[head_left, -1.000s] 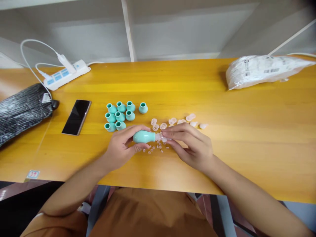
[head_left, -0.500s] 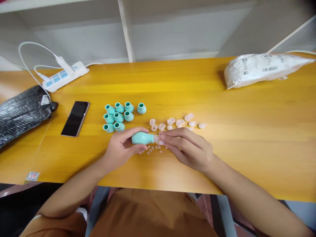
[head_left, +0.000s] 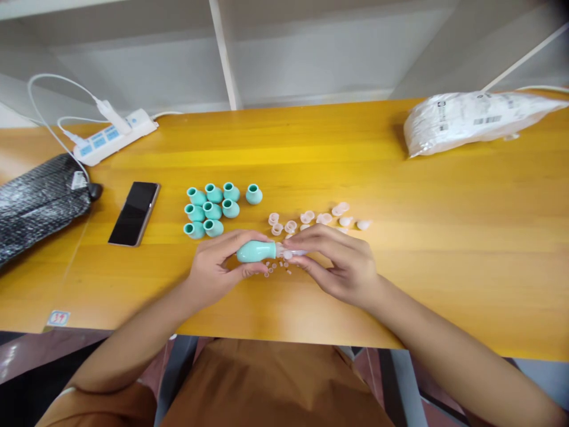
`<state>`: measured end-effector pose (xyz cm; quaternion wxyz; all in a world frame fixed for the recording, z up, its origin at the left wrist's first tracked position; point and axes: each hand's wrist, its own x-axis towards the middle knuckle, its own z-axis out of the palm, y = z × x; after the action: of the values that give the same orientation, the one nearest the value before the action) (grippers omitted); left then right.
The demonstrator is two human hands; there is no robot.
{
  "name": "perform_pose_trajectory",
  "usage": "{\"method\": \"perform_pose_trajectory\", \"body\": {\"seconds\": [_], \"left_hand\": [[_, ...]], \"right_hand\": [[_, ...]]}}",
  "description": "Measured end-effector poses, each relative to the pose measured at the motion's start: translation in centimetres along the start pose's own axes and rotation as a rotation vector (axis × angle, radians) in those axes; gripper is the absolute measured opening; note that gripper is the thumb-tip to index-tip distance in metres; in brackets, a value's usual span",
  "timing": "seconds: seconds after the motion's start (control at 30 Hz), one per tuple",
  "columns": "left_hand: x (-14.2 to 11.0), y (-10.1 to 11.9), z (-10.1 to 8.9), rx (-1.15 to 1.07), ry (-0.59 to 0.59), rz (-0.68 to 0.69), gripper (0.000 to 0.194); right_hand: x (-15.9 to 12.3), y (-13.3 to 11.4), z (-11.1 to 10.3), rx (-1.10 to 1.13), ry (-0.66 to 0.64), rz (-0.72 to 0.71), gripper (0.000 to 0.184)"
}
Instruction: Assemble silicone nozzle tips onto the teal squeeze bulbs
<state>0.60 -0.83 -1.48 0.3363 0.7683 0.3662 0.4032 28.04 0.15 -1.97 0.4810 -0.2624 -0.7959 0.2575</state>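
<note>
My left hand (head_left: 220, 261) is closed round a teal squeeze bulb (head_left: 254, 251) lying sideways, its neck pointing right. A translucent plastic tip (head_left: 297, 253) sits at the neck, and the fingers of my right hand (head_left: 338, 261) are closed about its far end. How deep the tip sits in the neck I cannot tell. Several more teal bulbs (head_left: 212, 210) stand mouth-up to the left, with a single bulb (head_left: 253, 194) a little apart. Behind my right hand lie several translucent caps (head_left: 290, 226). Tiny clear rings (head_left: 271, 270) are scattered below the held bulb.
A phone (head_left: 134, 213) lies left of the bulbs. Beyond it are a white power strip (head_left: 116, 137) with cables and a black wrapped package (head_left: 40, 204). At the back right rests a white plastic bag (head_left: 475, 121). Shelf panels rise behind the table.
The right fingers have shifted on the translucent tip, and more of it now shows between them. My left hand keeps its hold on the bulb. The whole view has moved slightly.
</note>
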Motion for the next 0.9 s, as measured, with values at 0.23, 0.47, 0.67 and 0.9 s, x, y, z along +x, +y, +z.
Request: {"method": "perform_pose_trajectory", "body": {"seconds": [0.23,0.47,0.67,0.9], "left_hand": [[0.4,0.3,0.0,0.037,-0.005,0.061,0.04],[0.3,0.5,0.1,0.042,0.014,0.022,0.042],[-0.3,0.0,0.7,-0.046,-0.042,-0.005,0.059],[0.4,1.1,0.2,-0.027,0.003,0.084,0.01]], "right_hand": [[0.0,-0.1,0.4,0.118,0.023,0.109,0.027],[-0.2,0.0,1.0,0.195,0.059,0.228,0.02],[0.0,0.3,0.3,0.432,0.148,0.415,0.02],[1.5,2.9,-4.5,0.238,0.559,0.341,0.023]]}}
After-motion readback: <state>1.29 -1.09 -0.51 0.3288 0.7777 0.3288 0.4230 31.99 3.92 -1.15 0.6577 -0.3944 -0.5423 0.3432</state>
